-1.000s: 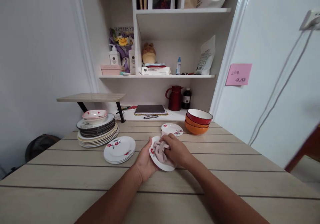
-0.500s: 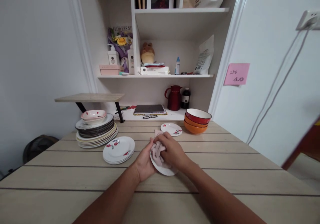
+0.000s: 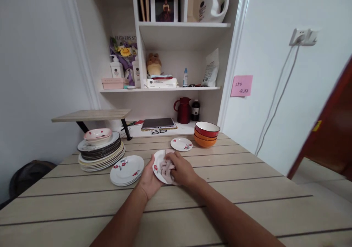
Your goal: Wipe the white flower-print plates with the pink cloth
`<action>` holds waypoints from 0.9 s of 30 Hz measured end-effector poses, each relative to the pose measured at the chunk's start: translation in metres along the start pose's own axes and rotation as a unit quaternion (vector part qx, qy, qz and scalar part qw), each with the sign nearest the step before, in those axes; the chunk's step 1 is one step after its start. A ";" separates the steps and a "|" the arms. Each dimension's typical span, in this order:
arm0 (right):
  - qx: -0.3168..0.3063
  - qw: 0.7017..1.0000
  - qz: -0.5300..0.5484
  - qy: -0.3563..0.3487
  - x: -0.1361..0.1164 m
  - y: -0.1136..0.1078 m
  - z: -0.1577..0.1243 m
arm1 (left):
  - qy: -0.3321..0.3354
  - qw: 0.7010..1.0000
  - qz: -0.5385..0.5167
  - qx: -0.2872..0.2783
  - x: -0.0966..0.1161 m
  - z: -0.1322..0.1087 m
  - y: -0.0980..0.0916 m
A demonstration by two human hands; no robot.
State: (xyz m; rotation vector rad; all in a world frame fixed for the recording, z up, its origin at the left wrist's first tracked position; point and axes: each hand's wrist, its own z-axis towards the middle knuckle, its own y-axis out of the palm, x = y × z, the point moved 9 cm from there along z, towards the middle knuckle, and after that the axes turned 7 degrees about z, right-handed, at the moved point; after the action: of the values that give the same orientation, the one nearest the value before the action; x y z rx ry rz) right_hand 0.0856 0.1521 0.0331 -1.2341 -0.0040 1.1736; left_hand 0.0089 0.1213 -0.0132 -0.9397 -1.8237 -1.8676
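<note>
My left hand (image 3: 150,179) grips the left edge of a small white plate (image 3: 157,163) with red flowers, tilted up above the table. Bunched in the fingers of my right hand (image 3: 181,170) is a pale pink cloth (image 3: 166,169), pressed against the plate's face. The cloth and hand cover much of the plate. To the left lies a short stack of matching flowered plates (image 3: 128,170). Beyond my hands, a single flowered plate (image 3: 181,144) rests on the table.
A tall stack of plates (image 3: 101,155), topped by pink-dotted bowls (image 3: 98,135), stands at left beside a small raised shelf (image 3: 92,115). Red and orange bowls (image 3: 206,133) are stacked at right. Behind are glasses (image 3: 158,132), a laptop-like dark slab (image 3: 158,123) and a red jug (image 3: 183,110).
The plate has been tipped up, so its flowered left side shows beside the cloth. My right hand shifted the cloth over its face. The whole view has turned slightly right and up.
</note>
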 end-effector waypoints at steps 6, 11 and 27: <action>0.087 0.995 0.053 -0.005 -0.004 -0.010 -0.001 | -0.042 0.999 0.009 -0.009 -0.020 0.000 0.004; 0.089 0.996 -0.022 0.023 0.009 -0.016 -0.001 | -0.011 1.000 -0.013 -0.012 -0.019 0.001 0.003; 0.001 0.992 0.080 -0.094 -0.029 0.008 -0.010 | -0.001 1.000 -0.021 -0.005 -0.013 -0.010 -0.006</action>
State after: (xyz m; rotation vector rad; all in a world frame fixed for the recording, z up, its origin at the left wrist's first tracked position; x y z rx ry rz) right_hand 0.0723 0.1243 0.0394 -1.1335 -0.0455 1.4268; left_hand 0.0120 0.1093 -0.0264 -0.9144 -1.8501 -1.9040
